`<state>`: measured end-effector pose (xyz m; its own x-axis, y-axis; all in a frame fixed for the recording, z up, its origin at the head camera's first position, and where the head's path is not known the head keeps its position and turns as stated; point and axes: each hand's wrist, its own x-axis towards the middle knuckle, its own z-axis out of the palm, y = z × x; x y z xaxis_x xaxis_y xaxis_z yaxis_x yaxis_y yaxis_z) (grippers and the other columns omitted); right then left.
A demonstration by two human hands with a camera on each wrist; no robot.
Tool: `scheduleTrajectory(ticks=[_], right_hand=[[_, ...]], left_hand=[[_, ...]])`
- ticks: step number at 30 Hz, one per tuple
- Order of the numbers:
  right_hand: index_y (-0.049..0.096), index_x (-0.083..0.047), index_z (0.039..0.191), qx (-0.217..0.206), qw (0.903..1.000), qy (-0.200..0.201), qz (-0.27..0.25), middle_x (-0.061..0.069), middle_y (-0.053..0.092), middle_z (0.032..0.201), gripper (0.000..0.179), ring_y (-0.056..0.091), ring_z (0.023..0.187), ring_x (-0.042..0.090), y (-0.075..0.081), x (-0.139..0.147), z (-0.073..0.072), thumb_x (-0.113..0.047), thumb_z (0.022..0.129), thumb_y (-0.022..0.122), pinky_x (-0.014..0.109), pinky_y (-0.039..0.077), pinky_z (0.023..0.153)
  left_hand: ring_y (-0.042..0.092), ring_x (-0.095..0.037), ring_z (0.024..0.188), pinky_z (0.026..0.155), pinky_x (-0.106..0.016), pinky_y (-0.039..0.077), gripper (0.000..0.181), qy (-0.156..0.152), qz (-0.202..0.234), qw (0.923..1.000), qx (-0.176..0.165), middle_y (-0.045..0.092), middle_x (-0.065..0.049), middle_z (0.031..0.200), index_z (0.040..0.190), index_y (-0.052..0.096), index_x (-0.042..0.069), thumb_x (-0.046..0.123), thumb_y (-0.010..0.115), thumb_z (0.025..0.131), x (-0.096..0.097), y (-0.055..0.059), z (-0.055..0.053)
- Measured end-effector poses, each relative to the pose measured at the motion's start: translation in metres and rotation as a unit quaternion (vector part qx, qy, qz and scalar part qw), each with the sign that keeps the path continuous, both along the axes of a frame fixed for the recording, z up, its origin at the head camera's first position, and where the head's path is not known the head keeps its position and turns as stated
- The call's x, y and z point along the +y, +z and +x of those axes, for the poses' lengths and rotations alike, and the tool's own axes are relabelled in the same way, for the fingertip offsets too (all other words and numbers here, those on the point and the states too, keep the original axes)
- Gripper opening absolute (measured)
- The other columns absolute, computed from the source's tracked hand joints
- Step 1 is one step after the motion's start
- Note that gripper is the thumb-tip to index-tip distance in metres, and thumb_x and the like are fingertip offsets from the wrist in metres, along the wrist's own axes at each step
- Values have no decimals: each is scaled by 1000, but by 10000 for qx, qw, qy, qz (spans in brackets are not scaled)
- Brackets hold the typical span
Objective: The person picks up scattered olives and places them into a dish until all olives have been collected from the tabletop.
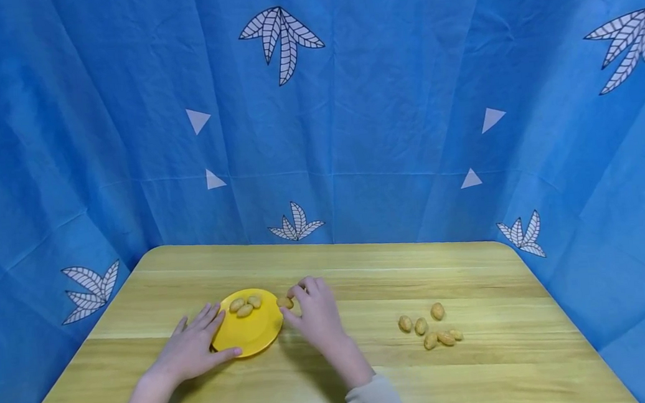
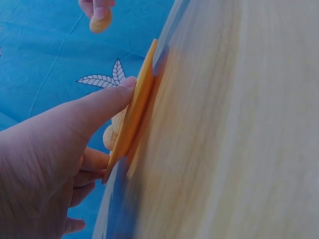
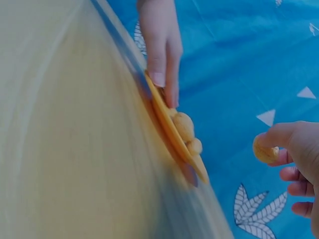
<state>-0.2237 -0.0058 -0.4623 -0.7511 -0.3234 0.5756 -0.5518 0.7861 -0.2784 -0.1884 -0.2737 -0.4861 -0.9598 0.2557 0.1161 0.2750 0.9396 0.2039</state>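
Note:
A round yellow plate (image 1: 253, 336) lies on the table with several tan, wrinkled nuts, seemingly peanuts in the shell (image 1: 244, 310), on its far part. My left hand (image 1: 192, 351) rests against the plate's left side, fingers spread fairly straight and thumb on the near rim. Just beyond the plate's right rim, my right hand (image 1: 318, 311) pinches one peanut (image 3: 265, 150) between thumb and fingertip. In the left wrist view, that held peanut (image 2: 100, 22) is raised clear of the plate.
Several more peanuts (image 1: 430, 340) lie loosely grouped on the wooden table (image 1: 508, 363) to the right. A blue patterned curtain (image 1: 394, 96) hangs behind the table and along both sides.

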Motion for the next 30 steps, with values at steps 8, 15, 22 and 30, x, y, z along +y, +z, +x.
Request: scheduleTrajectory(ticks=[8, 15, 22, 30], right_hand=[[69, -18, 94, -212, 9992, 89, 327, -1, 59, 100, 23, 50, 95, 17, -2, -17, 2, -39, 86, 73, 31, 45, 84], [69, -19, 94, -229, 9985, 141, 476, -2, 60, 101, 24, 50, 94, 16, -2, -30, 5, -41, 86, 72, 30, 45, 86], [70, -19, 94, -274, 9974, 244, 627, -2, 59, 101, 25, 49, 93, 15, -5, -44, 4, -44, 87, 70, 29, 44, 87], [70, -21, 93, -171, 9968, 372, 684, -4, 60, 101, 25, 51, 94, 13, -8, -57, 1, -45, 86, 71, 27, 45, 85]], left_hand=[[34, -40, 143, 111, -70, 24, 98, 1, -36, 10000, 16, 39, -19, 154, 142, 47, 0, 76, 54, 81, 1, 1, 0], [34, -40, 143, 111, -71, 24, 99, 25, -35, 10000, -30, 39, -19, 154, 142, 47, 1, 77, 53, 80, 1, 2, 0], [34, -40, 143, 110, -71, 24, 99, 39, -79, 10000, -11, 39, -19, 153, 142, 48, 1, 78, 53, 80, 0, 1, 0], [34, -40, 143, 111, -71, 24, 99, 30, -47, 10000, -29, 39, -19, 153, 142, 48, 0, 78, 53, 80, 0, 3, 0]])
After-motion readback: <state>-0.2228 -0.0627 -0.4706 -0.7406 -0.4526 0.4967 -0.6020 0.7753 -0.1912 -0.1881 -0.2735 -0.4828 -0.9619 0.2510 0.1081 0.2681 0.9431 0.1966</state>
